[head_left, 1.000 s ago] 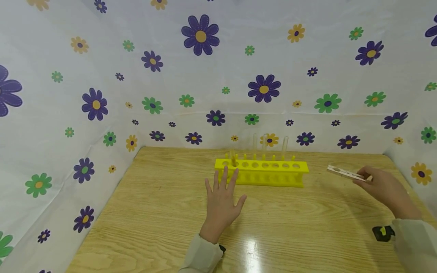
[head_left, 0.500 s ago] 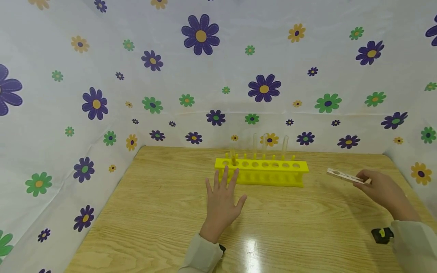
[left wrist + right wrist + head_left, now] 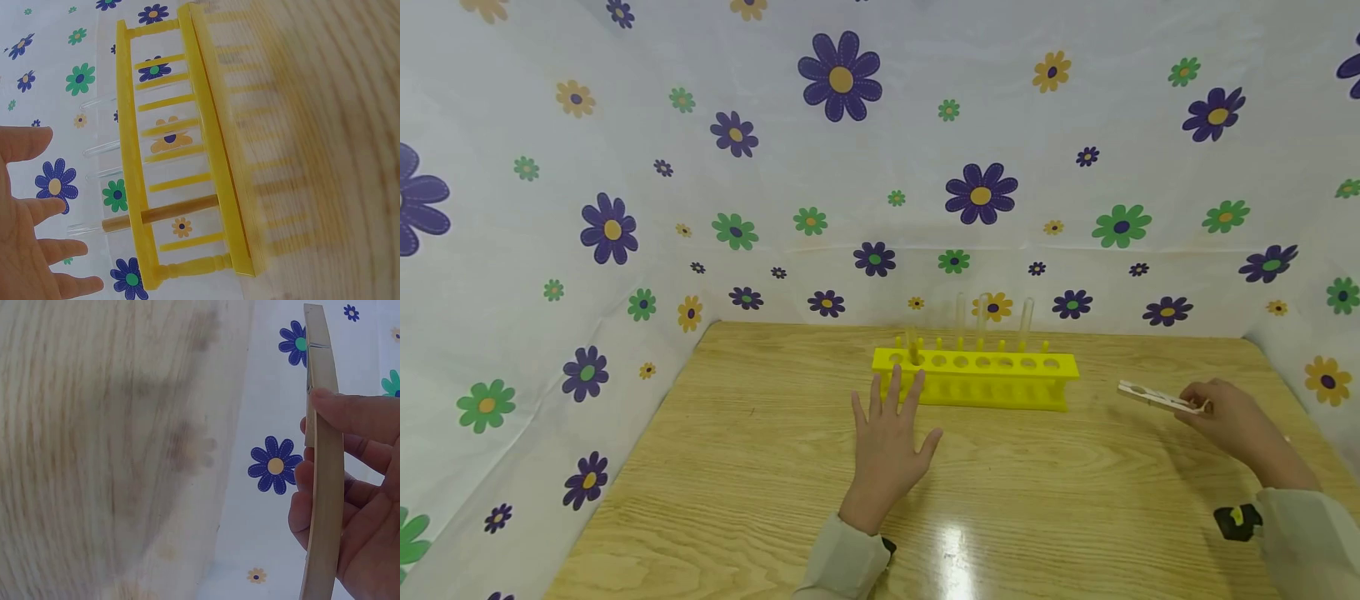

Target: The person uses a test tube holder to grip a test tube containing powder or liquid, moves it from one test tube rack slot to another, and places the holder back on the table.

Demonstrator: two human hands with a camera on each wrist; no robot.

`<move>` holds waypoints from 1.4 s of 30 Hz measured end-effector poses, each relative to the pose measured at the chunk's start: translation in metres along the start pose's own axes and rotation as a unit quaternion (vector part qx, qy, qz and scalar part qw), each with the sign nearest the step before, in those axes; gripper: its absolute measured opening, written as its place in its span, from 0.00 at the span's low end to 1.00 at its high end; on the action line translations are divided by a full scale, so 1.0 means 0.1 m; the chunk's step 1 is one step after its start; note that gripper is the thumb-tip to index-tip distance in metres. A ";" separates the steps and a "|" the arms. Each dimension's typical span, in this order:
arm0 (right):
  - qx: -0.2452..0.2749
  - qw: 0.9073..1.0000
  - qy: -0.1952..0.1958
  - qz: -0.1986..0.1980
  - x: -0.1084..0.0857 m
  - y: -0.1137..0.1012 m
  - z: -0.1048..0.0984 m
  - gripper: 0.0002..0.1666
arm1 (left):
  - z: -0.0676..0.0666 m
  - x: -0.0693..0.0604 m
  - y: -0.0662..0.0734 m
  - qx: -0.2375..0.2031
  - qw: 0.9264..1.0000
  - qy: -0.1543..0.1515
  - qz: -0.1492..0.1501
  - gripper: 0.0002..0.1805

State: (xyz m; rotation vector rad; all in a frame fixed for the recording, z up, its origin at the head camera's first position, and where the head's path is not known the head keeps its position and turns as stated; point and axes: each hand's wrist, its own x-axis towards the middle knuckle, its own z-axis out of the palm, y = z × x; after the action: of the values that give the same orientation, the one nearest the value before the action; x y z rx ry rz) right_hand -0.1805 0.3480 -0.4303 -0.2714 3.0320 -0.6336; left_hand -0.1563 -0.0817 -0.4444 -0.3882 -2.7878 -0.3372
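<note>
A yellow test tube rack (image 3: 1069, 367) stands at the back of the table. It carries several glass test tubes; one tube (image 3: 913, 345) near its left end contains brown liquid, and the clear tubes (image 3: 1026, 321) stand farther right. My left hand (image 3: 887, 454) is spread with straight fingers just before the rack's left end; whether the fingertips touch it I cannot tell. In the left wrist view the fingers appear beside the tube tops. To the right of the rack, my right hand (image 3: 1228, 421) holds a wooden test tube holder (image 3: 1153, 397) above the table, its tip pointing left.
A wooden tabletop (image 3: 760, 467) carries the rack. White cloth (image 3: 910, 150) with purple, green and orange flowers rises behind it and along both sides. Bright glare shows on the table's front part.
The tip of the test tube holder has dipped slightly, and my right fingers have shifted a little on it. My left hand and the rack have not moved.
</note>
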 end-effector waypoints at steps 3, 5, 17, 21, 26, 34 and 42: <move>-0.001 1.000 -0.008 0.000 0.01 0.03 0.03 0.13 | 0.01 0.00 0.00 -0.002 1.000 -0.001 -0.003 0.41; -0.002 1.000 -0.015 0.002 0.00 0.04 0.05 0.12 | 0.01 0.00 0.00 -0.001 1.000 -0.003 -0.005 0.41; 0.003 1.000 -0.023 -0.001 -0.03 0.09 0.17 0.08 | 0.01 -0.01 -0.01 -0.002 1.000 -0.003 -0.006 0.41; 0.001 1.000 -0.024 -0.005 -0.02 0.10 0.19 0.08 | 0.01 0.00 -0.01 -0.004 1.000 0.000 -0.006 0.41; -0.002 1.000 -0.030 -0.007 -0.01 0.11 0.20 0.08 | 0.02 0.00 -0.01 -0.002 1.000 0.008 -0.002 0.41; -0.007 0.999 -0.038 -0.001 0.00 0.11 0.20 0.07 | 0.03 0.00 -0.02 -0.001 1.000 0.003 -0.003 0.41; -0.003 0.998 -0.059 0.009 0.00 0.13 0.22 0.06 | 0.01 0.00 -0.02 -0.001 1.000 -0.008 -0.005 0.41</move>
State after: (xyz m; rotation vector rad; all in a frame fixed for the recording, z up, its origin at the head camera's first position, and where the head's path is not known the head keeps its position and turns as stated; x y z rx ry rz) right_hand -0.1812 0.3506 -0.4559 -0.2722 2.9198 -0.5853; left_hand -0.1568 -0.0829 -0.4456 -0.3783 -2.8071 -0.3408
